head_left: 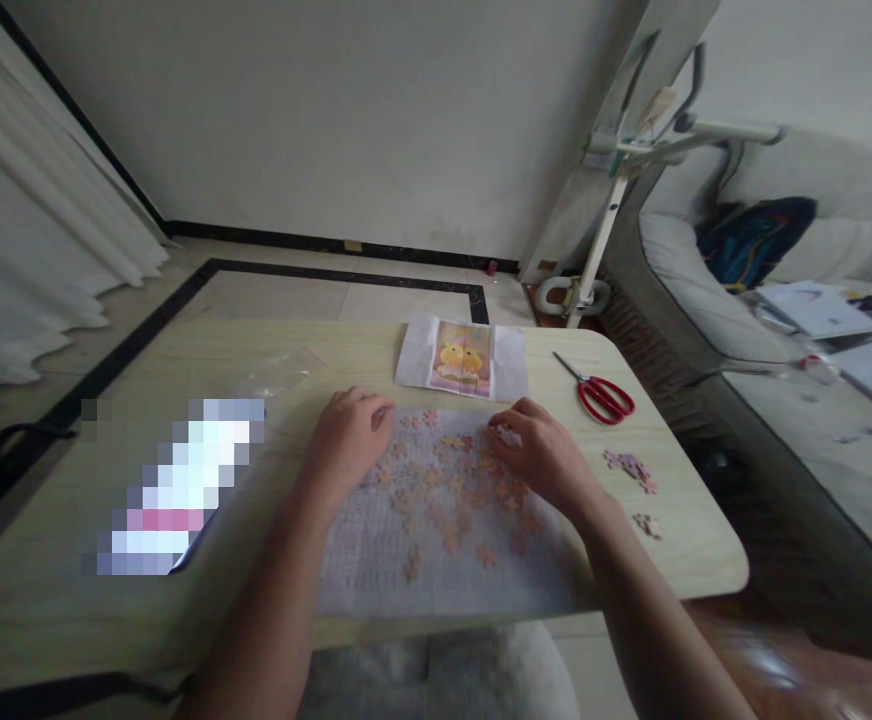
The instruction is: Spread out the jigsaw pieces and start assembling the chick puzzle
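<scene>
Many small orange and pink jigsaw puzzle pieces (432, 480) lie scattered over a white printed sheet (376, 580) near the table's front edge. At the sheet's upper left, my left hand (353, 440) rests with its fingers curled inward; whatever is in them, if anything, is hidden. My right hand (541, 445) is over the sheet's upper right, thumb and fingers closed around a pale puzzle piece (509, 436). Just beyond the sheet lies a creased paper with a reference picture (462, 358) of two yellow characters.
Red-handled scissors (605, 400) lie at the right, above small piles of purple pieces (631, 468) and pale pieces (647, 526). A blurred-out lit screen (188, 490) and a clear plastic bag (275, 375) are on the left. A sofa (803, 440) stands beyond the table's right edge.
</scene>
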The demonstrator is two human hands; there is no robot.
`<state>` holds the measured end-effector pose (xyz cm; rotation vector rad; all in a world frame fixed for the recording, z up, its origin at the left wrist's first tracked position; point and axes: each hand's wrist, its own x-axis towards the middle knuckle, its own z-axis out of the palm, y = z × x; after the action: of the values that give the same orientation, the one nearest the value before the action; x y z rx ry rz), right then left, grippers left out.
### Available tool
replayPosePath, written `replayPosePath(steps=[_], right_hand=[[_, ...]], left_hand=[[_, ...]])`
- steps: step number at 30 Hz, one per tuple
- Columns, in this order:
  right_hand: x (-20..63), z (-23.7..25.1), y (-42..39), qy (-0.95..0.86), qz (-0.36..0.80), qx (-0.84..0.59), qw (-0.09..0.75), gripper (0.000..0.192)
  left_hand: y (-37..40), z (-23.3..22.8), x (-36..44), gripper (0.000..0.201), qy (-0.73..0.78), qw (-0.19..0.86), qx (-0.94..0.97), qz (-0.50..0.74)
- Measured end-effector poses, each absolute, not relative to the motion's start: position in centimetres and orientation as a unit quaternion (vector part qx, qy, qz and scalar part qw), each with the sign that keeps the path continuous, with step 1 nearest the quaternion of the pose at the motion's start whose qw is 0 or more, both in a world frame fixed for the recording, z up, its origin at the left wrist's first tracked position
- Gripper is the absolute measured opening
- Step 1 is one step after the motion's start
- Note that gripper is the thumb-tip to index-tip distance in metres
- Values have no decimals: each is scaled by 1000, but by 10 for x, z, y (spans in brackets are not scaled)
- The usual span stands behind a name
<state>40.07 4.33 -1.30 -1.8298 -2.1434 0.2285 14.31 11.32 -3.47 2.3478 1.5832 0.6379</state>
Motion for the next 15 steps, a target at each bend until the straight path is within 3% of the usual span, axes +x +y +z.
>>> replayPosePath(steps=[15], right_hand=[[402,-7,42,-731,78,-656,169,16]], left_hand=[[112,-32,143,24,550,128,788,248]])
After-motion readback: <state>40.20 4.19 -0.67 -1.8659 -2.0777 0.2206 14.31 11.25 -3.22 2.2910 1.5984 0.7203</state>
